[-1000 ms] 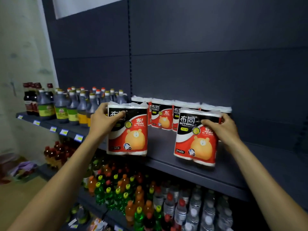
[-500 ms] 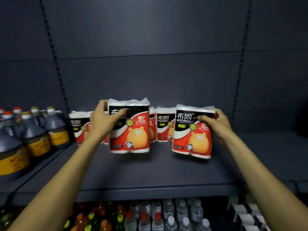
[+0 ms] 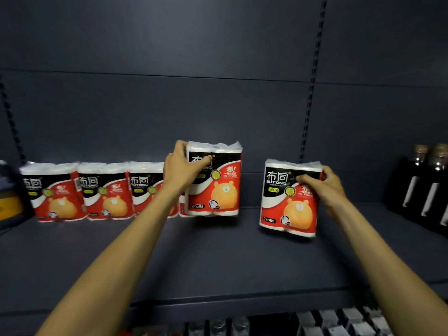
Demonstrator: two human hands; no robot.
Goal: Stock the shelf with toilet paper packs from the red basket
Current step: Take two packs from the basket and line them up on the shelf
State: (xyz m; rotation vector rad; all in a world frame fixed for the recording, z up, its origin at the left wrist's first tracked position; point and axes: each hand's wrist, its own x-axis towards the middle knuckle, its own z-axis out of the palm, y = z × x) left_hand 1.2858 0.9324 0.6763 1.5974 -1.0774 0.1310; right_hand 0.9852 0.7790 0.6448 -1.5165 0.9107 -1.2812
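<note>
Head view: left hand (image 3: 180, 170) fingers grip pack (image 3: 214, 180) top; right hand (image 3: 324, 186) fingers grip second pack (image 3: 289, 200).

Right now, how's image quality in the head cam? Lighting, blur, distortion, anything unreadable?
Head view: dim, with the dark shelf and back panel swallowing detail. Print is readable on the right-hand pack, softer on the left-hand pack and the back row. Wide-angle bend shows in the slanted upright. The dark bottles at the right edge show small glints, labels unreadable. The bottom row is blurred.
</note>
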